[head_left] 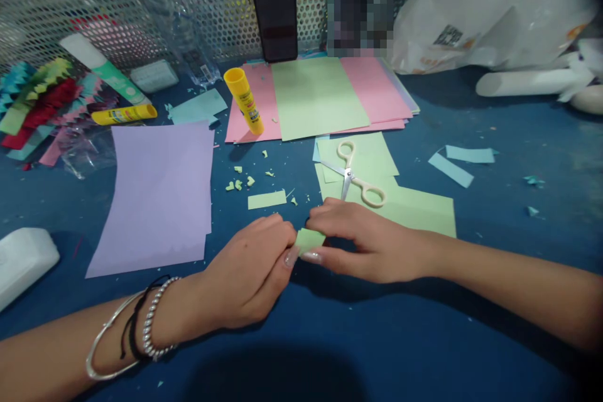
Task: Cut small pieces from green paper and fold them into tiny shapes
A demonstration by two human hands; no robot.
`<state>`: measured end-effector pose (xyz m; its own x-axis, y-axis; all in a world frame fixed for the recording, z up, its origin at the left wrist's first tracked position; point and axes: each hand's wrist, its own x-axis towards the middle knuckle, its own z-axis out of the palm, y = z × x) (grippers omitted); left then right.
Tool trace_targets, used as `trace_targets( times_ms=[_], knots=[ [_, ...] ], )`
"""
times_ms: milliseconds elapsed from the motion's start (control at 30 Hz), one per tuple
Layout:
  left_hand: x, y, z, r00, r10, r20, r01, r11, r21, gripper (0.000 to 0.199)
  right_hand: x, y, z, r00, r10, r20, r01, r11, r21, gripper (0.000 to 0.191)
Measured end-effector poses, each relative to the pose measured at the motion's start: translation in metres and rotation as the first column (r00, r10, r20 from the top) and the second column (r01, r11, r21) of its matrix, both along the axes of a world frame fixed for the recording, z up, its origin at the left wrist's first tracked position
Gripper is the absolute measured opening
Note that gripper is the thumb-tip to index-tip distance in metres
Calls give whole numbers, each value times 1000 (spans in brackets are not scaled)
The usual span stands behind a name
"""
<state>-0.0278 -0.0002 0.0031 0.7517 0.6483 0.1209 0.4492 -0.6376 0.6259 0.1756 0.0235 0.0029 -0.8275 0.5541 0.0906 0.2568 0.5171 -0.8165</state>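
Beaded bracelet (pixel 149 320) and all, the left forearm reaches in nearest me; its left hand (pixel 252 270) pinches one end of a small green paper piece (pixel 309 239) between thumb and curled fingers, while the right hand (pixel 372 245) pinches the other end with thumb and fingertips. They meet low over the table, probably so that both ends can be steadied and the edges lined up; the piece looks layered, perhaps folded, but the fingers hide its ends and underside.

Just beyond lie a green strip (pixel 266 200) and tiny green clippings (pixel 250 181), within easy reach; the scissors (pixel 348 173) rest open on green sheets (pixel 428 207), likely laid there to be handy, one blade tip close to the right fingers. Purple paper (pixel 160 195) lies flat to the left; the yellow glue stick (pixel 245 100) stands on its end, presumably for quick grabbing.

Farther back, a plastic bag (pixel 475 19) slumps against the mesh, contents unclear; a pixelated patch (pixel 360 0) masks whatever is beside the dark slab (pixel 273 6); a white object (pixel 26 257) is cut off at the left edge.
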Motion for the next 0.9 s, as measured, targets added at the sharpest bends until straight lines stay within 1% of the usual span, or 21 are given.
trace_targets(
  times_ms=[100, 233, 367, 467, 600, 667, 800, 900],
  knots=[
    [-1, 0, 0, 1000, 10, 10, -10, 999, -36, 17, 0, 0, -1, 1000, 10, 26, -11, 1000, 28, 28],
    [-1, 1, 0, 998, 66, 19, -64, 994, -84, 13, -1, 0, -1, 998, 38, 57, -41, 998, 47, 30],
    [0, 2, -1, 999, 42, -21, -42, 999, -29, 20, -1, 0, -2, 998, 41, 50, -44, 997, 59, 31],
    [1, 1, -3, 997, 57, -55, -55, 998, 42, 24, 0, -1, -3, 999, 43, 32, -45, 998, 52, 32],
    [0, 0, -5, 996, 64, -57, -56, 990, 131, 23, 0, 0, -2, 999, 48, 21, -49, 999, 16, 29],
    [-1, 0, -5, 997, 52, -58, -43, 988, 147, 23, -1, -1, -1, 999, 49, 15, -49, 999, -13, 25],
    [-1, 1, -2, 997, 8, -73, 0, 994, 110, 24, -2, -3, 3, 999, 24, -23, -26, 993, -115, 19],
    [-1, 2, 0, 999, -23, -47, 27, 997, 73, 25, -4, -4, 5, 999, -20, -31, 14, 985, -170, 18]
  ],
)
